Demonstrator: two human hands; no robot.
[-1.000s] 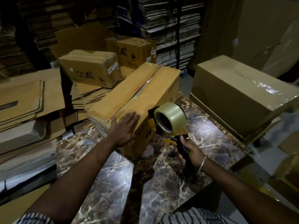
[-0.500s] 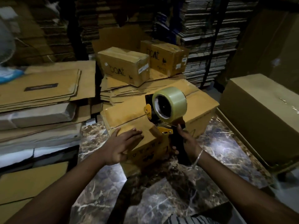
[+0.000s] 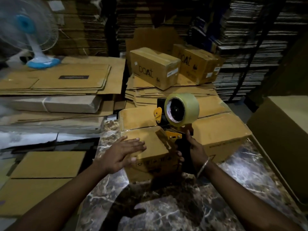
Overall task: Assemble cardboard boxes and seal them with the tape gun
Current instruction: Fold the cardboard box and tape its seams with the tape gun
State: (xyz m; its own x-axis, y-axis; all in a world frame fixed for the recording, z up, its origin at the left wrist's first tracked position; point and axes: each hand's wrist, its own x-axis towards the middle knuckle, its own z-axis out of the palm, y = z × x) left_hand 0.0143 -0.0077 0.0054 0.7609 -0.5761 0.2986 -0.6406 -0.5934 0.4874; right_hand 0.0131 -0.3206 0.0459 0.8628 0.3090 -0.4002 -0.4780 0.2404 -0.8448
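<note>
Cardboard box (image 3: 216, 129) is seen at the centre of the frame, lying on the marble-patterned table (image 3: 175, 207), its top flaps closed with the seam running from left to right. The tape gun (image 3: 173, 124) is held over that seam near the box's near edge, its clear tape roll (image 3: 186, 112) raised above the box top. The black handle of the gun is gripped by the right hand (image 3: 193, 149), whose fingers are curled round it at the lower centre of the frame. The left hand (image 3: 123, 152) is laid flat on the near left part of the box top, fingers straight and spread, with the thumb against the front face.

Two sealed boxes printed "boat" (image 3: 155, 67) are seen at the upper centre, resting on a pile of flattened cardboard (image 3: 166, 92). More flattened sheets (image 3: 58, 80) are stacked at the left of the frame, and a white and blue fan (image 3: 31, 34) stands on them at the upper left. A large closed carton (image 3: 280, 147) is seen at the right edge, just beside the table. Shelves of stacked cardboard (image 3: 250, 47) fill the upper right.
</note>
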